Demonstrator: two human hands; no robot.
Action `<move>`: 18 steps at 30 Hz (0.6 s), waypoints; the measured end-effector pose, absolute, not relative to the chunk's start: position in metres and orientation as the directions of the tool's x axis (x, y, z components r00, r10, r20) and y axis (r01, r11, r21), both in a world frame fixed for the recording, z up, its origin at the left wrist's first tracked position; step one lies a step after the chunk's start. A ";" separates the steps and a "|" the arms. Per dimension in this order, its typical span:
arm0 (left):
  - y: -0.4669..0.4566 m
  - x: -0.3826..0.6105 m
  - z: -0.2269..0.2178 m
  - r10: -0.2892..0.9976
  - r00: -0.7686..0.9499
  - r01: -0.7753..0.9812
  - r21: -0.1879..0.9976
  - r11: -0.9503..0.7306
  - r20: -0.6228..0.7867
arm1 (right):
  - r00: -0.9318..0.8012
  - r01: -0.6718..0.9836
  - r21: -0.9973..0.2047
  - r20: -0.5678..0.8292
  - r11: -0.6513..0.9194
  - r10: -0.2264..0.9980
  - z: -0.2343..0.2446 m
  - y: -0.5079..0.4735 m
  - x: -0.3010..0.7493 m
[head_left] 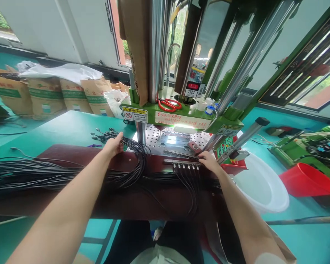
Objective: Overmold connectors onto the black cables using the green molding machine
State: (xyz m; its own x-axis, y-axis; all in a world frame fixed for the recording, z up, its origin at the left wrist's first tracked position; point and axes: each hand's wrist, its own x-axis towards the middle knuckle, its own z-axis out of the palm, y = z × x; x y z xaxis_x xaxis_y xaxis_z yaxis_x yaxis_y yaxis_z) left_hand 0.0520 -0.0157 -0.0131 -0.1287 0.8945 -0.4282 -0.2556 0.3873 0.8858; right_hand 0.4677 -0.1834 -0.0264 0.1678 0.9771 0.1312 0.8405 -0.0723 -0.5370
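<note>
My left hand is closed round a bundle of black cables, close to the small connectors at their far end. The bundle bends down to the right and back along the dark red bench. At the front of the press, my right hand pinches the right end of a thin metal strip. Just nearer to me lies a metal holder bar, with several cable ends set in a row along it. My right fingertips are partly hidden by the hand itself.
The green press has upright steel columns and a perforated metal bed. Red-handled scissors lie on its plate. More black cables cover the left bench. A red control box and a white tub stand right.
</note>
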 end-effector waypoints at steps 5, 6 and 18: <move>-0.033 0.034 0.014 0.867 0.095 0.324 0.839 0.438 -0.490 | -0.018 0.959 -0.282 0.076 0.039 0.997 -0.017 -0.205 0.456; -0.044 0.038 0.021 0.880 0.147 0.363 0.852 0.376 -0.451 | -0.058 0.968 -0.241 0.040 0.066 0.998 -0.015 -0.210 0.452; -0.237 0.190 -0.009 0.535 0.703 0.002 0.754 0.657 -0.469 | 0.019 0.998 -0.048 -0.245 -0.031 0.969 0.046 -0.200 0.429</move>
